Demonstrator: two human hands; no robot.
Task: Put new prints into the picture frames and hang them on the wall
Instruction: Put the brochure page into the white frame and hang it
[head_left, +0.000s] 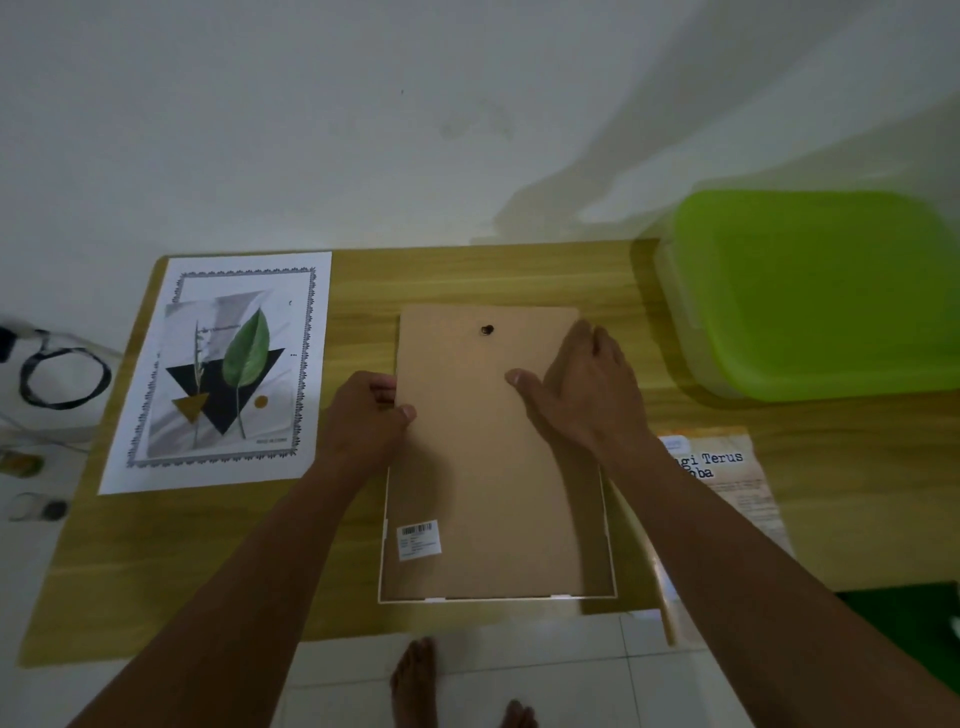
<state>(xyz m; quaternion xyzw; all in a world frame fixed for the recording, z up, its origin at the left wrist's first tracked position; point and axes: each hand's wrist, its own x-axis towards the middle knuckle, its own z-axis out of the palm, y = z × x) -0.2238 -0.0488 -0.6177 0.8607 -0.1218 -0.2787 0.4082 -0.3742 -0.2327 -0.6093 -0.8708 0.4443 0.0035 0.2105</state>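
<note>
A picture frame (395, 571) with a thin white edge lies face down in the middle of the wooden table (467, 275). Its brown backing board (483, 483) bears a barcode sticker and a small dark hanger hole near the far end. My left hand (363, 415) grips the board's left edge, thumb on top. On the board's right side my right hand (582, 384) rests flat with fingers spread. A leaf print (223, 369) on white paper lies to the left on the table.
A green-lidded plastic box (815, 291) stands at the table's back right. A printed sheet with text (727, 478) lies right of the frame. A coiled black cable (62, 379) and small jars sit on the floor left. White wall behind; my bare feet below.
</note>
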